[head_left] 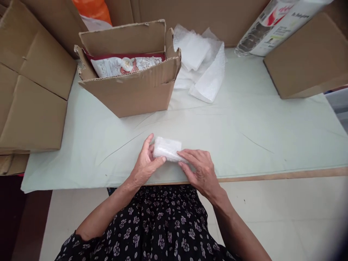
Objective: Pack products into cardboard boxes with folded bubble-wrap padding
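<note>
A small bundle in bubble wrap point(167, 146) lies at the front of the table between my two hands. My left hand point(146, 159) holds its left end, thumb in front and fingers behind. At its right end, my right hand point(198, 166) pinches the wrap between thumb and fingers. What is inside the wrap cannot be made out. Behind the bundle stands an open cardboard box point(136, 94) with a printed white and red packet point(122, 66) in it. Loose bubble wrap point(208, 81) lies in a heap right of that box.
Large cardboard boxes point(35, 108) stand at the left edge. Another cardboard box point(310, 61) is at the right, beside a clear plastic bottle point(261, 29) and a white printed carton point(289, 27). An orange item point(94, 12) is at the back. A pale cloth point(244, 127) covers the table.
</note>
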`<control>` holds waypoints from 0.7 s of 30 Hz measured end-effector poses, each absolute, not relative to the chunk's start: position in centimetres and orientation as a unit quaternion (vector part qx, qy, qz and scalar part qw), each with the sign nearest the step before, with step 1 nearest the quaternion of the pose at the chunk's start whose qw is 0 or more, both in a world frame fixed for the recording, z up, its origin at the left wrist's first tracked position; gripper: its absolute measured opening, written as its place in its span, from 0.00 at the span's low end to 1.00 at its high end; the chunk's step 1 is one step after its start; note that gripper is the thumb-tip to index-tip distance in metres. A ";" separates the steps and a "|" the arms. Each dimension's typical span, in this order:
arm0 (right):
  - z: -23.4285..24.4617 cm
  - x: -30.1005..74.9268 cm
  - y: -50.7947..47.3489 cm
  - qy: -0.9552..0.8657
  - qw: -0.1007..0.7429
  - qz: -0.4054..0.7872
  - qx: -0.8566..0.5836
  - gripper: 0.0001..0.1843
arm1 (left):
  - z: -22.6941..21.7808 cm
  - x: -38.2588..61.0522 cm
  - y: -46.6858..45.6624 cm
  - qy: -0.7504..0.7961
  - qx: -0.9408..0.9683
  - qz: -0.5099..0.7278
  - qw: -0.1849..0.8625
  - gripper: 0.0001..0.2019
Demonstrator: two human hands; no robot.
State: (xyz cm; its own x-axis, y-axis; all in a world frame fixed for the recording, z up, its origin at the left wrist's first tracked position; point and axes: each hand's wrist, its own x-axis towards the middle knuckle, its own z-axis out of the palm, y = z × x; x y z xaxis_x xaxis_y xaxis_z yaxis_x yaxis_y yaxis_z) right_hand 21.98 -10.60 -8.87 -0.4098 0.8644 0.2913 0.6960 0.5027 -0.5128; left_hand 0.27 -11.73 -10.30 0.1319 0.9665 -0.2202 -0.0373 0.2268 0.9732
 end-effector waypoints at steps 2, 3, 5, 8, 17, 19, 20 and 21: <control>-8.6 22.2 -10.8 -0.818 0.275 0.212 -0.459 0.12 | -10.0 0.4 -11.5 0.505 0.440 0.426 0.608 0.41; -8.6 22.4 -10.9 -0.812 0.279 0.228 -0.459 0.14 | -9.7 0.4 -11.5 0.507 0.438 0.427 0.607 0.40; -8.6 22.8 -10.7 -0.801 0.287 0.248 -0.463 0.21 | -9.1 0.5 -11.3 0.509 0.445 0.425 0.602 0.40; -8.8 23.0 -10.2 -0.796 0.283 0.301 -0.442 0.34 | -8.6 0.7 -11.4 0.501 0.471 0.411 0.599 0.38; -6.7 23.0 -4.8 -0.850 0.287 0.197 -0.395 0.07 | -5.9 -1.6 -9.3 0.512 0.725 0.432 0.163 0.32; -4.4 23.9 -2.5 -0.854 0.311 0.132 -0.397 0.08 | -3.3 -4.1 -7.2 0.523 0.727 0.444 0.014 0.32; -3.0 24.1 -1.4 -0.850 0.323 0.104 -0.403 0.08 | -2.1 -5.4 -6.0 0.540 0.714 0.444 -0.046 0.33; -1.4 24.2 -0.3 -0.843 0.336 0.080 -0.413 0.09 | -1.1 -6.7 -4.8 0.552 0.698 0.445 -0.097 0.34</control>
State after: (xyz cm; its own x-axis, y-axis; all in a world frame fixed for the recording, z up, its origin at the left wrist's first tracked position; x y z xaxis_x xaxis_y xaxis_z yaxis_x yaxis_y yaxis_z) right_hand 24.19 -0.33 -1.39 -0.4328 0.7498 0.5004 0.6426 0.6459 -0.4121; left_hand -6.65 -4.78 -1.14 -0.0055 0.6852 0.7284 0.8577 -0.3712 0.3557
